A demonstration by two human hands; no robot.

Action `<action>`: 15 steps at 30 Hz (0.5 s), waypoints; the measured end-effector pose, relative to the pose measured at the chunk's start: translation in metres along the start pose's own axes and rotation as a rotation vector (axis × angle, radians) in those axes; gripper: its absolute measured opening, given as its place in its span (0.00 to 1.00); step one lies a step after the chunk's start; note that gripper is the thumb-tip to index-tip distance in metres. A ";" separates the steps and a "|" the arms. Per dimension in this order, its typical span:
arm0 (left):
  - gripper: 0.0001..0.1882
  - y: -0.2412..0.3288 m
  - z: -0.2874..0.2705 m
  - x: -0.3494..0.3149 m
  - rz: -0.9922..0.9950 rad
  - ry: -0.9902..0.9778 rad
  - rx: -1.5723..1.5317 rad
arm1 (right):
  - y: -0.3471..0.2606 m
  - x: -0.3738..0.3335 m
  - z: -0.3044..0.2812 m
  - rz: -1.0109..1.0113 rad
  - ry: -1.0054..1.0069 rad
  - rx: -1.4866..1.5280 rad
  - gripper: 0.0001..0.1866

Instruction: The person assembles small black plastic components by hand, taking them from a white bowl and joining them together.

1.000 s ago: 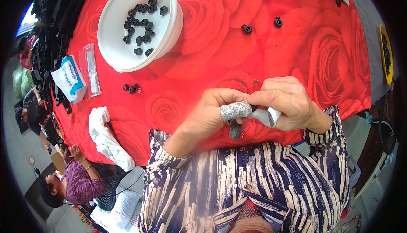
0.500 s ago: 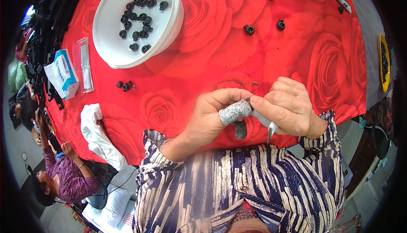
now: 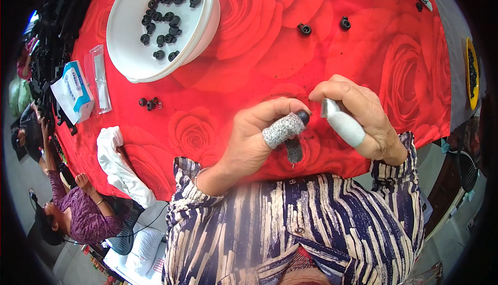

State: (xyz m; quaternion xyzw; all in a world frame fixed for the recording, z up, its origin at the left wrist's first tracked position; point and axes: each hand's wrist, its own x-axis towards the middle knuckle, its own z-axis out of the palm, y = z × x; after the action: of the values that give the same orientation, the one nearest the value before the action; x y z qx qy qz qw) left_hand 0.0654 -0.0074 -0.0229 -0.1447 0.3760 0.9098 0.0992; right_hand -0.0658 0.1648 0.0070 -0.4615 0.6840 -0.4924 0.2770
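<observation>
Close to the table's front edge, my left hand [image 3: 248, 138] pinches a small black ball-shaped cord lock [image 3: 303, 117] between thumb and fingertip. Speckled grey sleeves cover two of its fingers; the upper finger sleeve [image 3: 283, 131] lies just below the cord lock. To its right, my right hand [image 3: 365, 109] is closed around a small knife [image 3: 344, 125] with a pale, wrapped-looking handle and a short metal end. A narrow gap separates the metal end from the cord lock. Part of the knife is hidden in my palm.
A white bowl [image 3: 203, 41] at the back left contains several black cord locks. More loose ones [image 3: 345, 23] are scattered at the back right. White cloth [image 3: 116, 160], a tissue pack [image 3: 75, 92] and a clear case [image 3: 100, 80] lie left. Another person [image 3: 91, 217] sits beyond the left edge.
My right hand has moved up and away from my left hand, turning the knife so its metal end points upward. The cord lock in my left hand has come into view.
</observation>
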 end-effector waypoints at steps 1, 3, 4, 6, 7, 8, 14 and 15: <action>0.12 0.000 0.001 0.001 0.002 0.001 -0.008 | 0.000 -0.001 0.003 -0.006 0.024 -0.030 0.14; 0.12 -0.002 0.000 0.002 0.001 0.005 -0.016 | 0.003 -0.003 0.010 -0.009 0.056 -0.067 0.14; 0.13 -0.003 -0.002 0.002 -0.009 -0.005 -0.020 | 0.005 -0.003 0.012 -0.016 0.086 -0.105 0.13; 0.13 -0.005 -0.004 0.002 -0.020 -0.013 -0.023 | 0.005 -0.002 0.013 -0.015 0.085 -0.109 0.13; 0.14 -0.005 -0.005 0.001 -0.035 -0.013 -0.051 | 0.006 -0.002 0.013 -0.017 0.083 -0.116 0.13; 0.14 -0.006 -0.005 0.001 -0.050 -0.014 -0.079 | 0.006 -0.001 0.013 -0.015 0.083 -0.114 0.13; 0.14 -0.009 -0.005 0.003 -0.050 -0.023 -0.111 | 0.005 -0.002 0.012 -0.002 0.059 -0.130 0.12; 0.14 -0.008 -0.004 0.002 -0.052 -0.021 -0.111 | 0.006 -0.002 0.012 -0.001 0.053 -0.132 0.12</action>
State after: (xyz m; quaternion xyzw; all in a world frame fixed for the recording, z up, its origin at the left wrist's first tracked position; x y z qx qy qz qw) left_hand 0.0664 -0.0046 -0.0324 -0.1503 0.3202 0.9278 0.1185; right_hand -0.0571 0.1624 -0.0025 -0.4658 0.7220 -0.4583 0.2274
